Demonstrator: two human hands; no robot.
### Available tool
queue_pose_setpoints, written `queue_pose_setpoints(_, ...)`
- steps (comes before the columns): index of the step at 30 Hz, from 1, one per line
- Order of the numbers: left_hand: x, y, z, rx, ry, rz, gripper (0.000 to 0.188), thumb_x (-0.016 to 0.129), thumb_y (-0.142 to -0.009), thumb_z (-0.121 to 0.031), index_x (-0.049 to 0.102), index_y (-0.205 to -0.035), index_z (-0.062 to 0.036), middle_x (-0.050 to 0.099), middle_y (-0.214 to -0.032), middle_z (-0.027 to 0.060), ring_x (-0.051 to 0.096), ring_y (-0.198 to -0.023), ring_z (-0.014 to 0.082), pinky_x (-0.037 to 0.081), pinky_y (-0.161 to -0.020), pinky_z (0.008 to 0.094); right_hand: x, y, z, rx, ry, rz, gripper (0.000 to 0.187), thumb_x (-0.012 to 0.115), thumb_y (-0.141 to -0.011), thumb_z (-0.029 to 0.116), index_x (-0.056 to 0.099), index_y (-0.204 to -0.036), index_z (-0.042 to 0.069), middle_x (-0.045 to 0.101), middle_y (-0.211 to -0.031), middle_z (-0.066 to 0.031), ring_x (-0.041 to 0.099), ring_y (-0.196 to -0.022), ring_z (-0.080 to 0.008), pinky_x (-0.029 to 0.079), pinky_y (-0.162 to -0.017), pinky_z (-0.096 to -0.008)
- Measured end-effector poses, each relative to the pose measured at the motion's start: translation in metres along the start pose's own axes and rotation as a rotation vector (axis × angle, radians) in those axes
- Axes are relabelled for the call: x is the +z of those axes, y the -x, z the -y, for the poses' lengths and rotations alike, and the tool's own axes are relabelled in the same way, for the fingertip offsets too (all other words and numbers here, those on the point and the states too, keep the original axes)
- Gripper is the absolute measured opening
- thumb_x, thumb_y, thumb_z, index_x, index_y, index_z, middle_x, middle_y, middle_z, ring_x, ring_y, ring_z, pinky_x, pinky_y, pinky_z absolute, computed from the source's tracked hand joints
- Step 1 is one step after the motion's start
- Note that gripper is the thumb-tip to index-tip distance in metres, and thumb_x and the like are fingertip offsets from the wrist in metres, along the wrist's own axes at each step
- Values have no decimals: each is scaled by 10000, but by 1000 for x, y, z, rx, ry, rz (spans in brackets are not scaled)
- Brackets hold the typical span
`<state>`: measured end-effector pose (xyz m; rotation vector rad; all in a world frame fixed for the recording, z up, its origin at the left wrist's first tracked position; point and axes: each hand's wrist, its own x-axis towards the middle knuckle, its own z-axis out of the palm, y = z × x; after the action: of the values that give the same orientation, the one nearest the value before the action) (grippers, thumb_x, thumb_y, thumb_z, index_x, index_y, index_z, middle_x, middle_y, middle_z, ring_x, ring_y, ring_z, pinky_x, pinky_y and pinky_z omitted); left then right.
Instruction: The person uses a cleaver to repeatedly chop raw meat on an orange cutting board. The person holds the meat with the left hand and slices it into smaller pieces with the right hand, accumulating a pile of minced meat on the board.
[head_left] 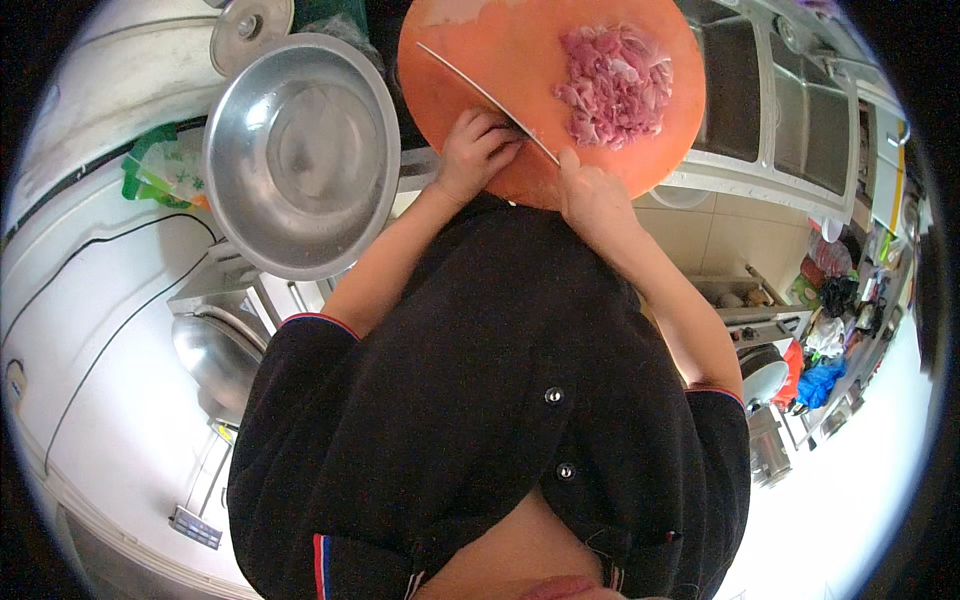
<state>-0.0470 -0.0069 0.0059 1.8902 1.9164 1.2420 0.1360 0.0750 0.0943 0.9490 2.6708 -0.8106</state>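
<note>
While you lean over the steel surface (720, 175), read the scene from its biggest piece down: the wide steel bowl (300, 150) stands empty on your left, just beside the round orange cutting board (480, 50), and a sink basin (735, 85) lies past the board on your right. On the board's right half sits the pile of pink meat pieces (615, 85), already cut small and heaped together, well apart from the bowl. The knife (470, 85) lies slantwise across the board's left half, its tip pointing away to your left and its heel coming back toward you, with bare orange board between the blade and the meat. Your right hand (595, 195) is at the board's near rim with its fingers wrapped shut where the handle must be, though the handle itself is hidden under the hand. Your left hand (475, 150) rests over the near part of the blade, its fingers (495, 130) curled and pressed together against the steel; whether they pinch a scrap of meat or only touch the flat you cannot tell from here. By my judgement the cutting is largely done and you are tending the blade. What comes next calls for keeping those left fingertips tucked clear of the edge, and for a firm right grip before the knife lifts off the board
</note>
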Motion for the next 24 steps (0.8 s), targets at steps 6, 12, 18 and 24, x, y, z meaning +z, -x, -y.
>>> queue_pose_setpoints(6,1,7,5,26,14,-11,166,733,-673,-100,676,-826,-72,617,-901,70,569,-891,283,486,-783,383,-8,48,-20,113,-6,160,126,485,-858,89,432,-943,14,598,-660,-229,600,-621,-438,460,-559,-547)
queue_pose_setpoints(12,2,3,2,33,-4,-41,166,742,-678,-107,671,-822,-69,618,-901,73,573,-877,283,486,-770,379,4,-11,14,21,38,5,131,476,-831,49,452,-944,-12,634,-682,-218,649,-658,-404,513,-577,-505)
queue_pose_setpoints(18,5,5,3,46,18,-76,173,758,-671,-95,674,-822,-79,612,-890,66,577,-860,277,484,-754,385,0,3,-36,75,-88,-105,173,498,-885,113,449,-1015,10,616,-712,-248,619,-700,-437,482,-609,-518)
queue_pose_setpoints(24,3,5,2,63,25,-112,164,745,-685,-69,669,-831,-70,613,-879,71,578,-850,274,483,-745,377,-18,34,-27,101,-60,-37,154,509,-913,126,439,-1006,25,603,-706,-243,595,-691,-448,463,-597,-520)
